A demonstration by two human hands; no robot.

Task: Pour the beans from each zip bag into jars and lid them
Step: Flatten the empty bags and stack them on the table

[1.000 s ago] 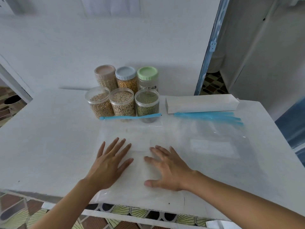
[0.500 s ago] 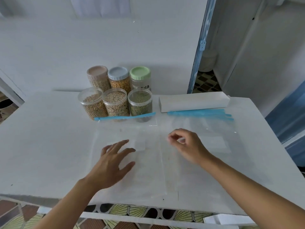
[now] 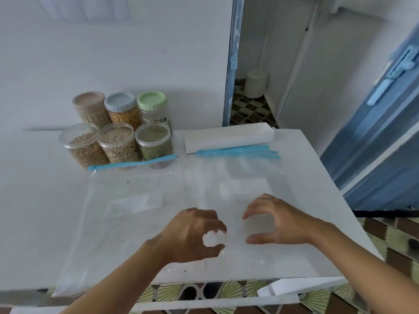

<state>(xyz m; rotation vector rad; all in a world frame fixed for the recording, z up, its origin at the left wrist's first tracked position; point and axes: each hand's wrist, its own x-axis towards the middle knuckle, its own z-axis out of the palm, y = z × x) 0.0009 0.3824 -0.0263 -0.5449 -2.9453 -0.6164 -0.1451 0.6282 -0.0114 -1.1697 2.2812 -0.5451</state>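
Six lidded jars stand at the back left. The tall ones have a pink lid (image 3: 88, 99), a blue lid (image 3: 119, 102) and a green lid (image 3: 151, 100). In front are three short clear-lidded jars of tan beans (image 3: 84, 146), pale beans (image 3: 118, 143) and green beans (image 3: 154, 143). One empty clear zip bag (image 3: 127, 223) with a blue zip lies flat on the table. A stack of empty zip bags (image 3: 249, 175) lies to its right. My left hand (image 3: 192, 234) pinches bunched plastic where the bags meet. My right hand (image 3: 278, 220) is arched over the stack, with thumb and fingertips apart.
A long white box (image 3: 226, 138) lies behind the bag stack. The white table's front edge (image 3: 226, 283) is just below my wrists, with patterned floor tiles beneath. A blue door (image 3: 385, 132) stands to the right, and a doorway opens behind the table.
Both hands lifted off the flat left bag and moved right. The left hand's fingers curled from flat into a pinch on the plastic, and the right hand came back toward me.
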